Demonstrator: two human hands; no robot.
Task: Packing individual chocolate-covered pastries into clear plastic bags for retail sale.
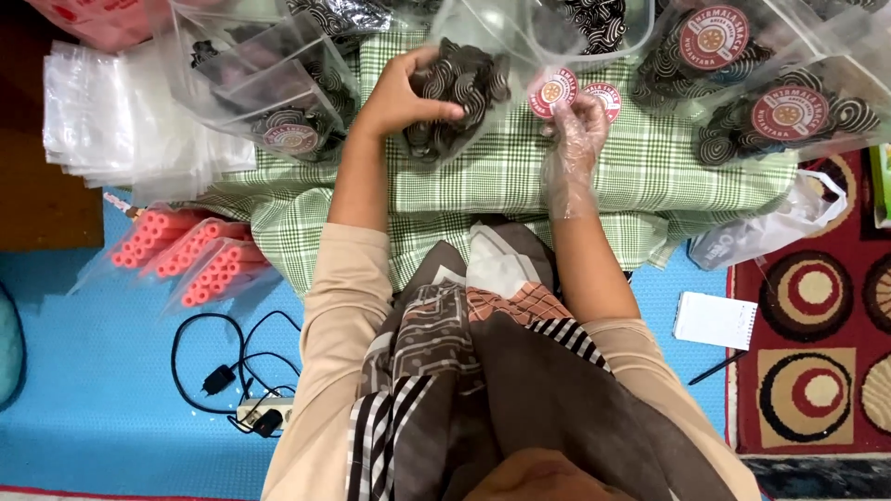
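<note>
Left hand grips 1 clear bag of dark swirl snacks on the checked cloth. Gloved right hand pinches 1 of 2 round stickers. 3 pink-roll packs lie left.

Clear bag of dark swirled snacks gripped in left hand, two round red-and-white labels at gloved right hand, labelled filled bags right of it, pink-stick packets lower left.

clear bag of dark swirl-patterned snacks, round red sticker
</note>
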